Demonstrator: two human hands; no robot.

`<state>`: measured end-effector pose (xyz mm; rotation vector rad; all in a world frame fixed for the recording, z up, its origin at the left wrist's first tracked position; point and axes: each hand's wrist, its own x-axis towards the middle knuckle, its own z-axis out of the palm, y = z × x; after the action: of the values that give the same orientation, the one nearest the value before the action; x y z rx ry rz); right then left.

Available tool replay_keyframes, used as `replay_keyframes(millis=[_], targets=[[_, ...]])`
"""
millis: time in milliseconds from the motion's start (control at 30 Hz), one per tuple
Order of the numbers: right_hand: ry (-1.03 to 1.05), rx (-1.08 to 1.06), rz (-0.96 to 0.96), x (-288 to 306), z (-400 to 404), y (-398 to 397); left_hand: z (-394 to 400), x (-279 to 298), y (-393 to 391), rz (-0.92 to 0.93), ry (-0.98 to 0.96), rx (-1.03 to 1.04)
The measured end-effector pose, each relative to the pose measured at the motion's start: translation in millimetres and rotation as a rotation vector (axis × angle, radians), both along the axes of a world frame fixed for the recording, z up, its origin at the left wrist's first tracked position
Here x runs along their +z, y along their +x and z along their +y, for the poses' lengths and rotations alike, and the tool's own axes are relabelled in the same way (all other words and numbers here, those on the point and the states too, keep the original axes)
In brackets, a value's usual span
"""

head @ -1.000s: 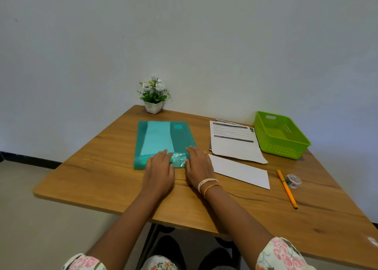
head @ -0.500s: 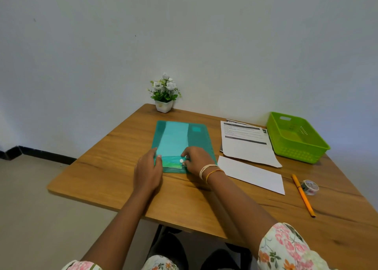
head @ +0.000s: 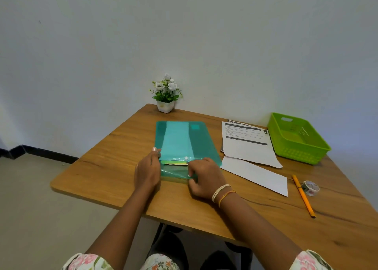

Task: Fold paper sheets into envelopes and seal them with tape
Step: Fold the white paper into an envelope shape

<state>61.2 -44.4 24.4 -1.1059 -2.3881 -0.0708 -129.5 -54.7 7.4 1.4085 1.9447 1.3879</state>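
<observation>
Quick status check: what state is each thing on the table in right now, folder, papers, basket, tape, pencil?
Folder: flat, flap opened toward the person.
Left hand: resting at the folder's edge.
Right hand: pinching the flap.
Printed sheets: unfolded.
Blank sheet: flat.
Basket: upright.
Tape roll: unused.
Pencil: lying flat.

Folded white paper sheet [head: 255, 175] beside tape roll [head: 311, 188].

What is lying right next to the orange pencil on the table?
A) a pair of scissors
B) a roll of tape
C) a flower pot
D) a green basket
B: the roll of tape sits just right of the orange pencil on the wooden table.
</observation>
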Motion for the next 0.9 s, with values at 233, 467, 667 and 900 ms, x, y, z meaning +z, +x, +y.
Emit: replay_keyframes(millis=[233, 467, 667, 900], targets=[[-0.208, -0.149, 0.181, -7.2, -1.9, 2.5, 4.0, -4.4, -5.6, 0.296, -0.152, -0.115], [-0.298, -0.387, 0.120, -7.6, 14.2, -9.0, 9.6, -10.2, -5.0, 0.216, -0.053, 0.013], [-0.317, -0.442, 0.089, -4.1, 16.6, -17.8, 12.2, -9.1, -5.7, 0.125, 0.064, 0.071], [-0.055, -0.312, 0.105, -10.8, 12.3, -31.2, 1.6, 0.0, -3.0, 0.031, 0.271, 0.087]])
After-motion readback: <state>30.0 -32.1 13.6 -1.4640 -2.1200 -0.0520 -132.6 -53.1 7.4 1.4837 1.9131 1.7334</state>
